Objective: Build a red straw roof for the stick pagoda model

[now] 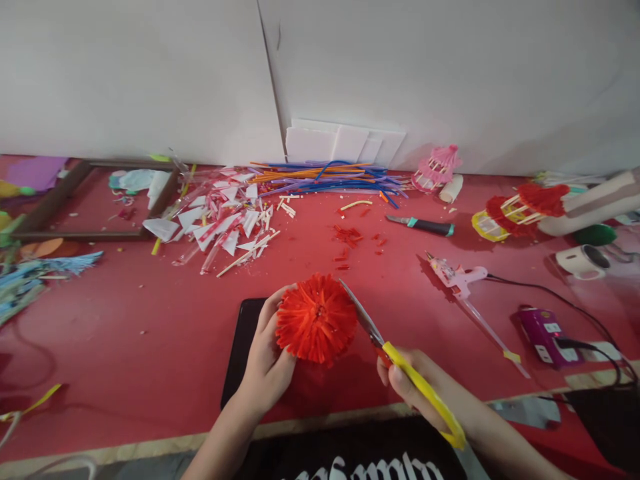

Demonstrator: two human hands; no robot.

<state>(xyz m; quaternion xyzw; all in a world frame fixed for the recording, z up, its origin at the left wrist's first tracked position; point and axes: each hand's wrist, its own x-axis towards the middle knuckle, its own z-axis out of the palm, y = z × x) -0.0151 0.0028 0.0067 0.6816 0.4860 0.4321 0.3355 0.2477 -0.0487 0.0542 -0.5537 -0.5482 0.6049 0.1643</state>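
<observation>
A round red fringed piece (317, 319) faces the camera near the table's front edge. My left hand (269, 360) holds it from the left side, with some fingers hidden behind it. My right hand (413, 380) grips yellow-handled scissors (425, 390), whose blades point up and left and reach the right rim of the red piece. Under my left hand lies a black flat device (243, 347). Small red cut bits (349, 235) are scattered on the red table beyond the piece.
Beyond are blue and orange sticks (325, 179), plastic and paper scraps (225, 220), and a utility knife (423, 225). On the right are a pink glue gun (457, 275) with its cord, a purple power strip (547, 335), a mug (583, 261) and a red-yellow model (517, 212).
</observation>
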